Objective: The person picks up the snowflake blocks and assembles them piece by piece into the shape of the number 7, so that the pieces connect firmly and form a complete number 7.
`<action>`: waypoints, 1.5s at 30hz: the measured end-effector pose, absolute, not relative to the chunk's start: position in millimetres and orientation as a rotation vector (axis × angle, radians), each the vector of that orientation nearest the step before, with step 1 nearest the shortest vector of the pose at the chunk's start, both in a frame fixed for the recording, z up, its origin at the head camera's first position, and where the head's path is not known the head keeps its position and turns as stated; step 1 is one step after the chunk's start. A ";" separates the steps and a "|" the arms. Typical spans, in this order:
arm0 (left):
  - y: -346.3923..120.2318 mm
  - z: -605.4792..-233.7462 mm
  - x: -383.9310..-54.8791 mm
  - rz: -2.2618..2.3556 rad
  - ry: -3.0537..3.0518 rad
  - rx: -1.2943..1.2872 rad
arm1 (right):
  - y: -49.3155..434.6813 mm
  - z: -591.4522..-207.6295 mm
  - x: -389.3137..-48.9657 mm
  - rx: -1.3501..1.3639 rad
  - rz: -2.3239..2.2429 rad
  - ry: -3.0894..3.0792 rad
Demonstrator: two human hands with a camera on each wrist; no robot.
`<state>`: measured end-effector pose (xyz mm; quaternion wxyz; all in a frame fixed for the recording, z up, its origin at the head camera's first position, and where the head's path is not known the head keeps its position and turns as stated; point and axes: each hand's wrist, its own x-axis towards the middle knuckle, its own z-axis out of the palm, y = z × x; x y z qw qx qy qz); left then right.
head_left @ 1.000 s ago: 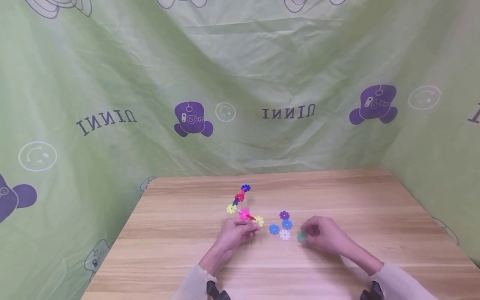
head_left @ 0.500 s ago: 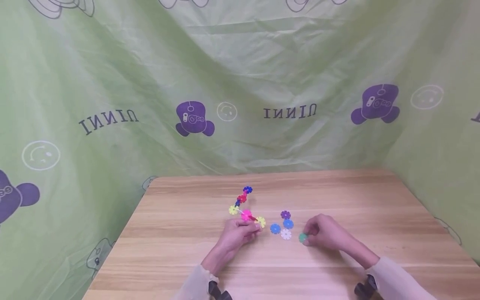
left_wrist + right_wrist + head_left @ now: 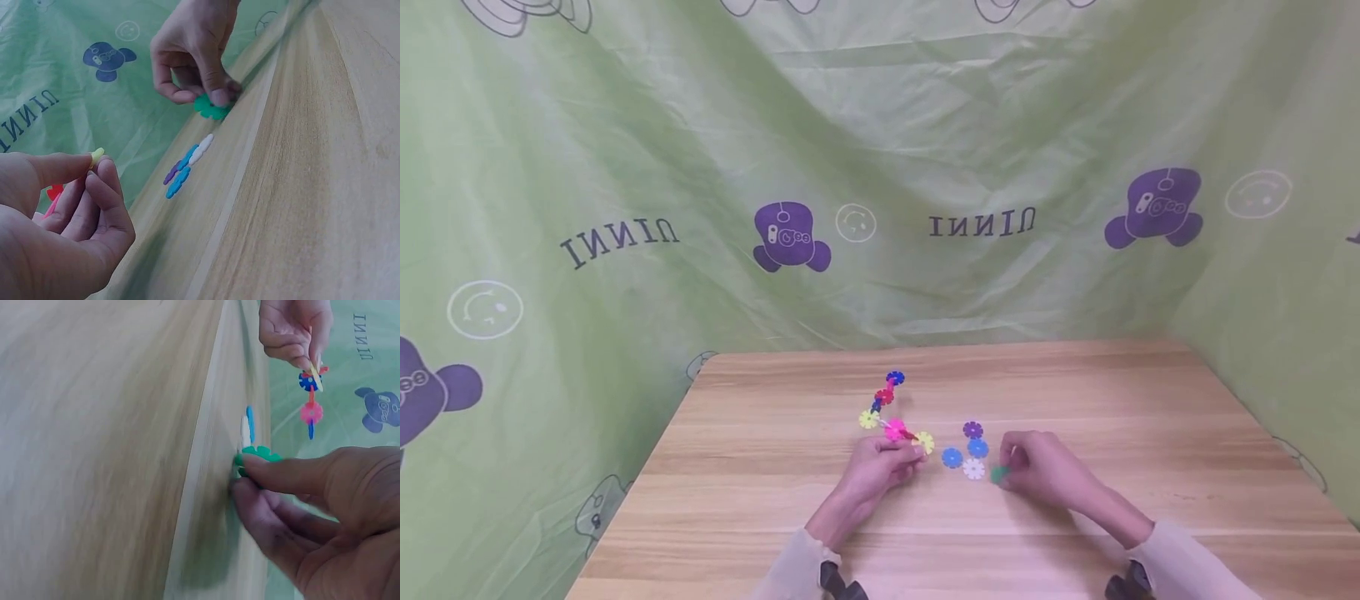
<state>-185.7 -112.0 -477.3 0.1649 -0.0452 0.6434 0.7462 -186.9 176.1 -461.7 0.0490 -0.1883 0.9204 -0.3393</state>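
Note:
My left hand pinches a yellow snowflake disc between thumb and fingers. That disc ends a zigzag chain of joined discs, among them a pink disc, another yellow disc, a red disc and a dark blue disc. On the right, my right hand grips a green snowflake disc by its edge, just above the table; fingertips hide part of it. Between the hands lie loose discs: a purple disc, two light blue discs and a white disc.
The wooden table spreads out under both hands. Behind it and along its sides hangs a green printed curtain. A dark wrist strap shows on the left sleeve, and another on the right.
My right hand has shifted slightly left with the green disc, which has turned and looks more tilted. My left hand keeps its hold on the chain. The head view has drifted a little.

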 end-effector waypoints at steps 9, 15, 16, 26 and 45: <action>-112.0 -476.3 -185.3 2.131 1.835 -0.145 | 154.6 -462.4 -188.4 -0.646 -1.300 2.816; -111.7 -476.3 -187.4 2.135 1.839 -0.132 | 141.6 -457.0 -192.8 -0.456 -1.457 2.790; -111.6 -476.2 -187.6 2.136 1.841 -0.127 | 139.9 -456.3 -193.2 -0.420 -1.493 2.772; -111.1 -475.8 -189.7 2.142 1.836 -0.124 | 126.5 -455.0 -193.7 -0.298 -1.640 2.675; -107.7 -475.7 -192.4 2.162 1.807 -0.116 | 115.5 -462.1 -193.7 -0.402 -1.699 2.637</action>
